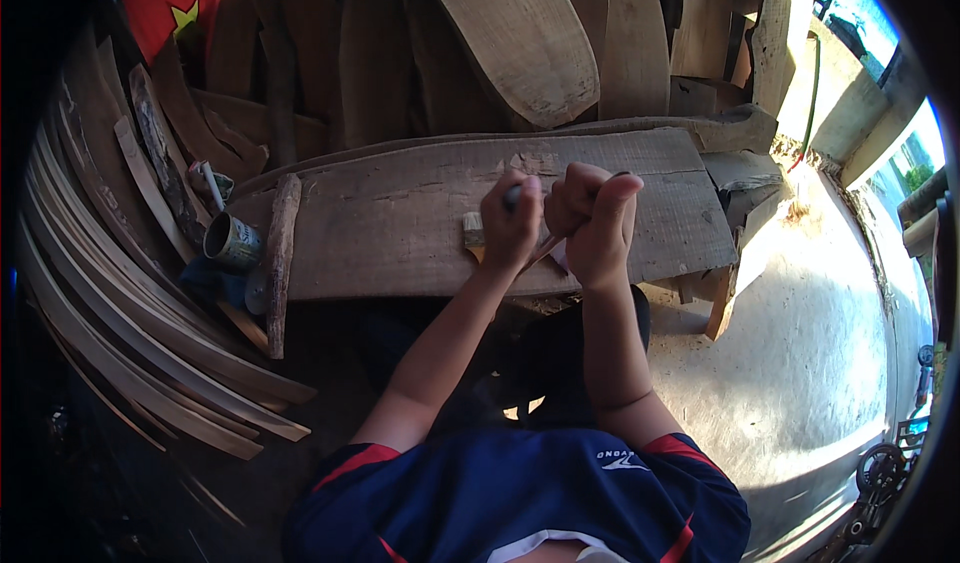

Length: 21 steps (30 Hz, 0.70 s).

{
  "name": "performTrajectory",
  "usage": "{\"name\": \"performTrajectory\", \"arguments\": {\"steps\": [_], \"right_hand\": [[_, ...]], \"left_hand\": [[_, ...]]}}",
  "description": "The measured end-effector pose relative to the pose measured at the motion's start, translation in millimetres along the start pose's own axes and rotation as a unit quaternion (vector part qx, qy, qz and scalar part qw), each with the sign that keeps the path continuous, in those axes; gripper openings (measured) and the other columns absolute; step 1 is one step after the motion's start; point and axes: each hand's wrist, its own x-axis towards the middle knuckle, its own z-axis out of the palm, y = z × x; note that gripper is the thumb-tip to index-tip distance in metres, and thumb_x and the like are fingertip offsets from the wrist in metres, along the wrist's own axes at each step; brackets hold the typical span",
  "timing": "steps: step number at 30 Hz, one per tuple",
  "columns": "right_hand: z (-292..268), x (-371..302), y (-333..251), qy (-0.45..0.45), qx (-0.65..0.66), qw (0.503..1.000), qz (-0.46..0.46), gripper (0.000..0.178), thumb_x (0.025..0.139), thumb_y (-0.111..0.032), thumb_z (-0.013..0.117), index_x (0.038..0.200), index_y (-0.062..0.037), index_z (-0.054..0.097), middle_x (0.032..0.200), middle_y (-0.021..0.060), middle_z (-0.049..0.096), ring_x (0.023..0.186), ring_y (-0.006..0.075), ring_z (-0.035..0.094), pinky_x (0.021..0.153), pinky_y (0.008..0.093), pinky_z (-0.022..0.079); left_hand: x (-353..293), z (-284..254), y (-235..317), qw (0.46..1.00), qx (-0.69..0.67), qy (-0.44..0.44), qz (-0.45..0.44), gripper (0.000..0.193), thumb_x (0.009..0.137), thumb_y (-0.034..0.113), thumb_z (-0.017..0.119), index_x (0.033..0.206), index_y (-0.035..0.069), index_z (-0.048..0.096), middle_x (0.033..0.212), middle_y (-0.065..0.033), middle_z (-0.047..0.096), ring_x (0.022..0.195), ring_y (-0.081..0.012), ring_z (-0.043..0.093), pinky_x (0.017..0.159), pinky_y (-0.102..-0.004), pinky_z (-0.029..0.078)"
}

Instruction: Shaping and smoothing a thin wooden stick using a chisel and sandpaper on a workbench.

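Gripping a thin dark-tipped tool (pixel 513 196), the left hand (pixel 512 225) has its fingers closed round the shaft, while the right hand (pixel 595 221) is curled into a fist just beside it, touching or nearly so; what the right fingers hold is hidden, though a slim stick-like piece (pixel 545 251) shows below the 2 hands. Both hands hover over the middle of a rough, weathered plank (pixel 400 223) that serves as the desk, and a small brush (pixel 472 233) with pale bristles lies on it just left of the left hand. Further left, an open metal can (pixel 232 242) sits at the plank's end beside a bark-covered stick (pixel 279 263), with bent wooden strips (pixel 120 323) fanned out beyond. Stacked boards (pixel 520 33) lean at the far side. With the hands this close together, the tool could slip and nick the right fingers, and a hard push may jolt the brush off the near edge.
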Motion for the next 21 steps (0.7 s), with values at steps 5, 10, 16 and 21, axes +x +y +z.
{"name": "performTrajectory", "arguments": {"steps": [5,10,16,21], "right_hand": [[-3.5,1.1,-1.1,-0.003,0.006,1.0,0.01,0.064,0.081,-0.071,0.023,0.056,-0.0115,0.022,0.048,-0.0045,0.021,0.041,0.0057,0.017,0.039,0.0243,0.014],[10.9,0.8,-3.4,-0.008,-0.006,1.0,-0.003,0.064,0.08,-0.071,0.023,0.056,-0.0114,0.022,0.048,-0.0049,0.02,0.041,0.005,0.017,0.039,0.0238,0.013],[4.1,4.8,-0.3,-0.001,-0.004,1.0,0.01,0.064,0.082,-0.069,0.024,0.056,-0.0109,0.022,0.048,-0.0052,0.022,0.041,0.0043,0.018,0.039,0.0236,0.013],[7.6,3.3,-1.1,0.053,-0.054,0.997,-0.023,0.064,0.083,-0.068,0.022,0.056,-0.0107,0.023,0.047,-0.0045,0.023,0.04,0.0042,0.02,0.037,0.0231,0.014]], "left_hand": [[23.1,-25.4,45.7,0.953,-0.264,0.063,-0.132,0.025,0.087,0.021,0.048,0.065,0.013,0.042,0.046,0.0034,0.038,0.037,-0.0026,0.035,0.033,-0.0193,0.026],[1.5,-10.6,6.0,0.997,-0.065,0.038,0.002,0.023,0.087,0.017,0.047,0.066,0.011,0.043,0.046,0.0032,0.037,0.039,-0.0048,0.037,0.036,-0.0206,0.029],[26.3,-20.6,49.1,0.954,-0.255,0.067,-0.143,0.026,0.088,0.02,0.046,0.064,0.013,0.039,0.044,0.0028,0.036,0.036,-0.0047,0.035,0.034,-0.0208,0.027],[14.4,-9.1,26.5,0.981,-0.132,0.044,-0.136,0.027,0.086,0.029,0.048,0.066,0.014,0.038,0.047,0.0044,0.033,0.037,-0.0038,0.029,0.036,-0.0192,0.026]]}}
